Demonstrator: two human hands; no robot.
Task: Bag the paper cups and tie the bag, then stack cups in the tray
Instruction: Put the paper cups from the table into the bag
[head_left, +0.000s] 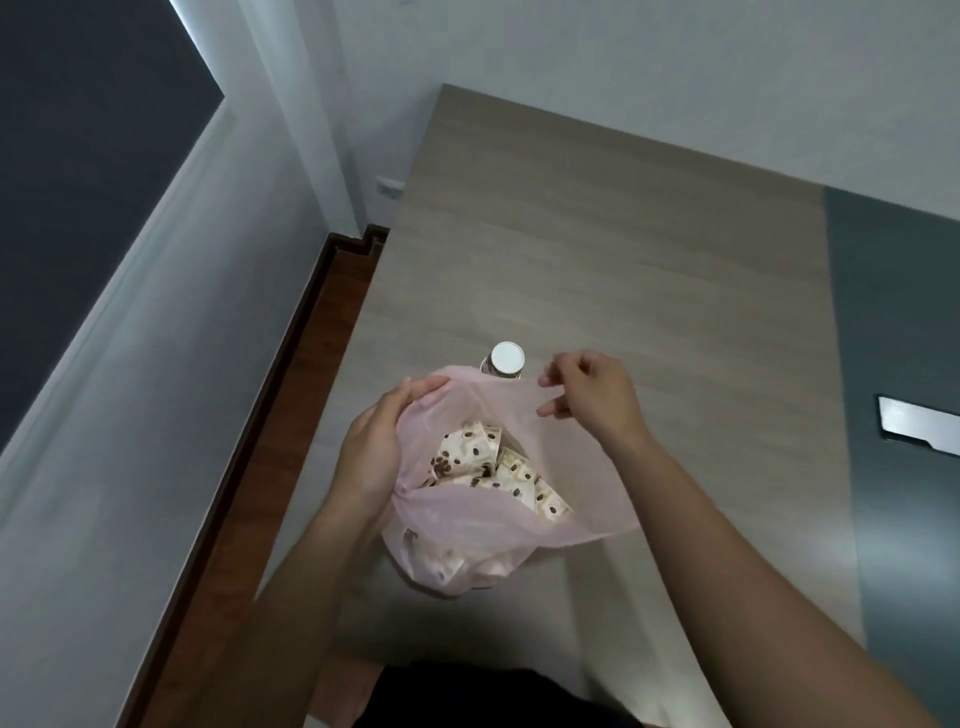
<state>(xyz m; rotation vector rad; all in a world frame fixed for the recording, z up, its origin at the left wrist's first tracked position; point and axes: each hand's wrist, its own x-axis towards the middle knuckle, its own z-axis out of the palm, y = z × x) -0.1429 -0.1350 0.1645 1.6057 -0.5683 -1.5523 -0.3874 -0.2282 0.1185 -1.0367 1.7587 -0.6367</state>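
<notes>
A thin pink plastic bag (467, 519) stands open on the wooden table (623, 249), near its front left part. Inside lie several paper cups (498, 467), white with brown coffee-bean print. My left hand (379, 441) grips the bag's left rim, fingers curled over the edge. My right hand (587, 395) pinches the far right rim and holds it stretched. Just behind the bag a stack of upturned cups (505, 359) stands upright, its white base facing up. No tray is in view.
The table's left edge runs beside a strip of dark wood floor (291, 415) and a white wall. A grey-green surface (898, 415) adjoins the table on the right, with a flat silvery object (917, 423) at the frame's edge.
</notes>
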